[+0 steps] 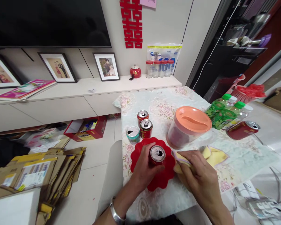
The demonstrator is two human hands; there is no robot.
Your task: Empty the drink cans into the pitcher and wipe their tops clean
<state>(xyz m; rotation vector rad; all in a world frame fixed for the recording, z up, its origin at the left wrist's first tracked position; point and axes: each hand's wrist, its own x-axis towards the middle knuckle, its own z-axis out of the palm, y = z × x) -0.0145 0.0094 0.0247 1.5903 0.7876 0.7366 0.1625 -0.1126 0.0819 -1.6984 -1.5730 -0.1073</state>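
My left hand (144,168) is wrapped round an opened red drink can (157,154), held upright over a red scalloped plate (165,178). A yellow cloth (214,156) with a purple edge is bunched in my right hand (198,175), just right of the plate. Part of the cloth trails onto the table behind that hand. Beyond the plate stand two opened red cans, a nearer can (146,128) and a farther can (142,116), with a teal can (133,135) to their left. A clear canister with an orange lid (193,120) stands behind my right hand.
A flowered cloth (154,100) covers the table. Green-capped bottles (224,114) and a red can lying on its side (243,129) are at the right. Flattened cardboard (61,168) lies left on the floor. Glass jars (159,69) line the white cabinet (131,83) behind.
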